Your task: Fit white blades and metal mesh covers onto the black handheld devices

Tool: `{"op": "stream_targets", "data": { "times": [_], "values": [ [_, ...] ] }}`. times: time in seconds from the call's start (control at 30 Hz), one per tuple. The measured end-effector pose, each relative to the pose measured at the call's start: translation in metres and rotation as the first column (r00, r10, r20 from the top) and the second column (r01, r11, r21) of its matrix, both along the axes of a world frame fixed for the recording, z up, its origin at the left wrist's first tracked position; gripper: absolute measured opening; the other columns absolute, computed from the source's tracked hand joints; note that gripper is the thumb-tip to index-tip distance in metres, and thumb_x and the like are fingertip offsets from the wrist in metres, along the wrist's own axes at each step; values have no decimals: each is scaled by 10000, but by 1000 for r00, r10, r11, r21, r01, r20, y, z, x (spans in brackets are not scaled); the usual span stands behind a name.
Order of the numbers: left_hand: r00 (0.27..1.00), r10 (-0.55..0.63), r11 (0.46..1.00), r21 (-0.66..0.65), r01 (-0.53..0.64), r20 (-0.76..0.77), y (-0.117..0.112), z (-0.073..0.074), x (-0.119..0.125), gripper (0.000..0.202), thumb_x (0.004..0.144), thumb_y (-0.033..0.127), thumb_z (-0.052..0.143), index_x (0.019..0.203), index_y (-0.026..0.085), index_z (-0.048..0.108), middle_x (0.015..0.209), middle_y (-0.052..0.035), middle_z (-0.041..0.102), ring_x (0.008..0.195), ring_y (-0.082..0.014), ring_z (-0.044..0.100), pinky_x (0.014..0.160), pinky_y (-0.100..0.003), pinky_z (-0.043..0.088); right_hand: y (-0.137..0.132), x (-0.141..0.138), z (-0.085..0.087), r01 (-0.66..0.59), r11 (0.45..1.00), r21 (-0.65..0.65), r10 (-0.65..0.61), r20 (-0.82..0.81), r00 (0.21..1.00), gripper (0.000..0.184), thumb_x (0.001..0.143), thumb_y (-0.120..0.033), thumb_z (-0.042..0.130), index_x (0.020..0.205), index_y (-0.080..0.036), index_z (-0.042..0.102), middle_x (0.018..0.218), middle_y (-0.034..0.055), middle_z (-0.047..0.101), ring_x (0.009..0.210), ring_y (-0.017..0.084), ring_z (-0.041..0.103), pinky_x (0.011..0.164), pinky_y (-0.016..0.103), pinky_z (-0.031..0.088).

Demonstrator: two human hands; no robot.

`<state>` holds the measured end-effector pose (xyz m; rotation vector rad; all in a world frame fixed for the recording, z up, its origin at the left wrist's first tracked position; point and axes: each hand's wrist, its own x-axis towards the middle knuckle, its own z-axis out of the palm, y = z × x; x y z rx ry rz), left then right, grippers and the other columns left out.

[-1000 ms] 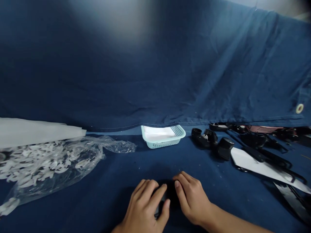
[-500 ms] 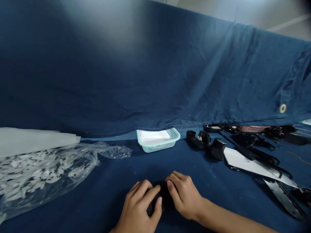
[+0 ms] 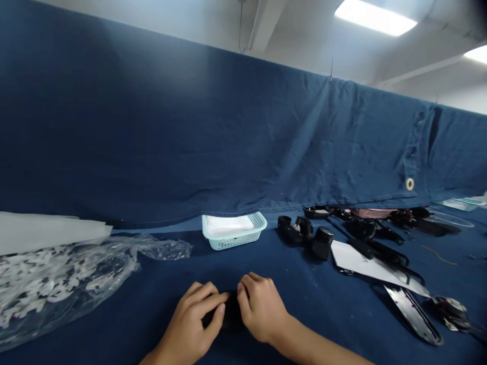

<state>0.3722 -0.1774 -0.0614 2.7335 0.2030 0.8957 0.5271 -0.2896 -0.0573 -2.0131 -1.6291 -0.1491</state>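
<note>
Head camera: both bare hands are low in the middle of the view, working around one small black part point(image 3: 230, 310) that sits between them, close over the blue cloth point(image 3: 304, 319). The left hand point(image 3: 192, 319) is curled over the part's left side, thumb and forefinger drawn narrow around it, so it appears to be holding it. The right hand point(image 3: 262, 306) is curled too, thumb near its bent forefinger, at the part's right side; whether it grips or merely steadies the part I cannot tell, as the fingertips are hidden. Dark against dark, the part's shape and edges hardly show, so feel is probably a better guide than sight here. Handling it well would seem to call for a firm left hold, with the right fingers pressing evenly, and no twisting or sudden force that might make it slip. Keeping it low over the cloth should soften any drop. The pale blue basket point(image 3: 236, 241) lies ahead, the clear bag point(image 3: 125, 261) of white pieces point(image 3: 49, 284) to the left, and loose black pieces point(image 3: 322, 243) to the right, all apart from the hands, leaving the fingers elbow room.
</note>
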Motion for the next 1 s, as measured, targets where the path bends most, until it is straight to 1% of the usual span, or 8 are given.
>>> {"op": "stream_targets", "data": {
  "times": [0.3,0.57,0.63,0.7,0.8,0.87,0.93,1.0],
  "values": [
    [996,32,993,-107,-41,-88,-1,5,-3,285,931,252,462,1107,246,687,875,-22,666,810,-175,624,777,-329,506,4,-3,0,33,999,-20,-33,0,999,242,928,-185,398,776,-185,586,783,48,666,659,179,623,589,292,315],
    [996,86,991,-101,-88,-27,1,1,0,233,853,252,551,1011,274,721,875,-20,699,833,-193,681,867,-330,532,8,-7,-7,52,999,12,-50,-92,994,285,904,-122,374,758,-173,614,769,75,681,706,221,647,644,315,458],
    [996,85,989,-124,-86,-14,3,2,1,225,848,251,555,991,271,727,880,-23,704,843,-195,684,845,-311,541,8,-7,-8,41,999,19,-38,-118,992,292,902,-118,377,822,-179,651,858,78,707,810,224,666,731,329,505],
    [998,69,986,-154,-69,-8,4,2,1,226,857,249,544,988,261,728,875,-25,706,827,-186,685,810,-286,549,7,-7,-8,40,999,30,-35,-146,989,300,908,-136,391,1006,-185,671,1100,95,693,1025,232,642,872,350,512],
    [999,49,984,-169,-48,4,6,0,2,227,864,253,533,986,260,725,857,-25,703,797,-176,685,784,-270,551,7,-7,-7,94,995,20,-89,-178,980,395,905,-193,434,1269,-131,574,1430,153,480,1305,297,463,1035,459,437],
    [998,66,985,-159,-61,23,7,-3,2,221,855,255,540,982,259,721,856,-27,704,792,-180,685,758,-262,554,8,-6,-8,105,994,-8,-105,-188,976,377,902,-214,451,1240,-135,599,1392,158,522,1294,329,472,1086,568,345],
    [996,78,986,-153,-70,48,7,-5,2,216,837,243,549,972,254,717,848,-29,705,784,-180,685,732,-247,556,10,-5,-10,50,999,-12,-51,-208,977,289,913,-210,432,1085,-183,663,1190,114,671,1154,306,592,1093,619,294],
    [997,63,985,-164,-53,53,7,-4,2,220,814,220,558,966,250,713,848,-27,702,782,-176,686,714,-231,557,11,-3,-13,-25,1000,7,26,-233,972,268,926,-199,398,940,-211,665,1004,66,717,990,255,664,1023,552,413]
  ]
}}
